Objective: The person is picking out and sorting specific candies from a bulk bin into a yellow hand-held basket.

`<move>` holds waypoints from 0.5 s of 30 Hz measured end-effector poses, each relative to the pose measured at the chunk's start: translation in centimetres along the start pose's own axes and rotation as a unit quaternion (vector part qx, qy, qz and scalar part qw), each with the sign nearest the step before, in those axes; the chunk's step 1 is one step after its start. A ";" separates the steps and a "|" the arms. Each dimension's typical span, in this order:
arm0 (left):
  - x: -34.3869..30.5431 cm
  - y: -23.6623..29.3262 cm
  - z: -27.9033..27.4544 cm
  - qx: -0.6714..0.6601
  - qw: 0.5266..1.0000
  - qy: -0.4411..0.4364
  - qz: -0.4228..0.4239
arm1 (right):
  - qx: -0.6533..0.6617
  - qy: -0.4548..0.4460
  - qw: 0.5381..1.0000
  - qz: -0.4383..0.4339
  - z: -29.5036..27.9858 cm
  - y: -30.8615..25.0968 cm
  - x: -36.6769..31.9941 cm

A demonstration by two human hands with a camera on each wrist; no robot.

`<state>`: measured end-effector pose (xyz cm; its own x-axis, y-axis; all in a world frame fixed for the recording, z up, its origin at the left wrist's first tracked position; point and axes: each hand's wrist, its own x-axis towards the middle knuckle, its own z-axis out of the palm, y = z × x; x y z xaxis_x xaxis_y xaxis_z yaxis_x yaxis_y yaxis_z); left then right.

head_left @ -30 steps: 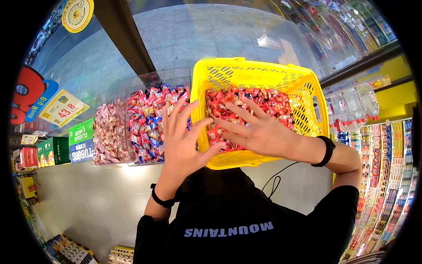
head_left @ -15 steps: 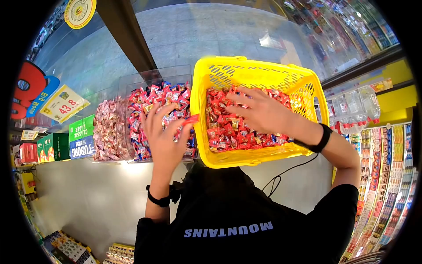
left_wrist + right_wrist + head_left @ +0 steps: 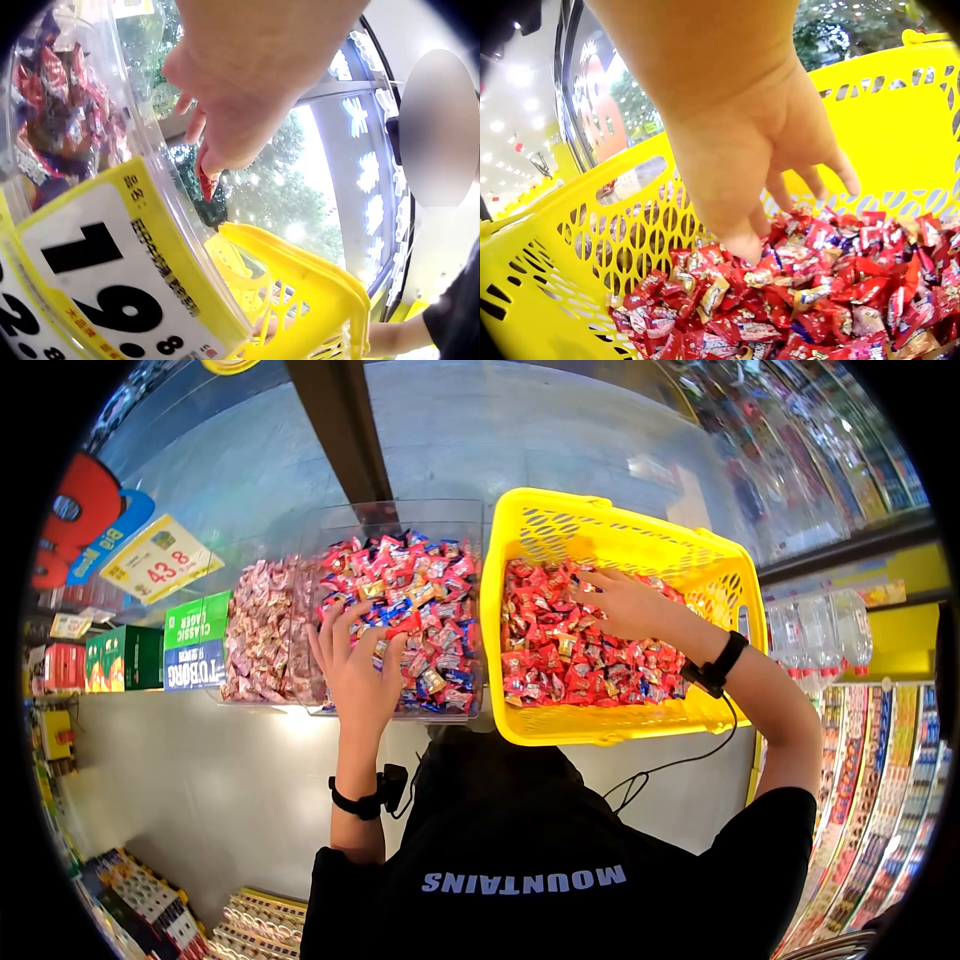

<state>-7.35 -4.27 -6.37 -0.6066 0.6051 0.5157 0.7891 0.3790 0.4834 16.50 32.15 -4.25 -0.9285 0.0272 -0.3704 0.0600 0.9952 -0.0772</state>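
My left hand (image 3: 358,675) hangs over the clear bin (image 3: 462,520) of mixed red and blue wrapped candies (image 3: 430,595). It pinches one red candy (image 3: 208,184) between thumb and fingertips; in the left wrist view this hand (image 3: 240,97) is outside the bin's wall. To the right is the yellow basket (image 3: 492,650), holding many mostly red candies (image 3: 575,670). Inside it, my right hand (image 3: 632,610) reaches down with fingers spread. The right wrist view shows the hand (image 3: 735,142) with its thumb touching the candy pile (image 3: 780,307); whether it grips any candy is hidden.
A bin of pale pink candies (image 3: 262,630) adjoins on the left, beside a green and blue Tuborg box (image 3: 196,645) and a price sign (image 3: 163,560). Clear bottles (image 3: 820,630) stand right of the basket. A window lies behind; stocked shelves (image 3: 880,790) are at right.
My left hand has moved left from the basket's rim to over the mixed candies, with a red candy pinched. My right hand has stayed in the basket. The head view has shifted.
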 end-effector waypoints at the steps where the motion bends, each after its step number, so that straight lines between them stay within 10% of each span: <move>1: 0.0 -0.4 -0.6 0.027 1.000 -0.003 0.014 | 0.011 -0.016 1.000 0.012 -0.6 -0.5 0.0; 15: 2.9 9.3 -2.3 -0.122 0.980 -0.040 0.152 | 0.033 -0.037 0.999 0.009 -1.0 0.8 -1.0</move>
<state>-2.00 -0.61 1.27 -0.3300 0.7206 0.6098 0.8794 -0.0001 0.4761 17.09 33.06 -3.07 -0.8973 0.0352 -0.4401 0.1025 0.9862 -0.1303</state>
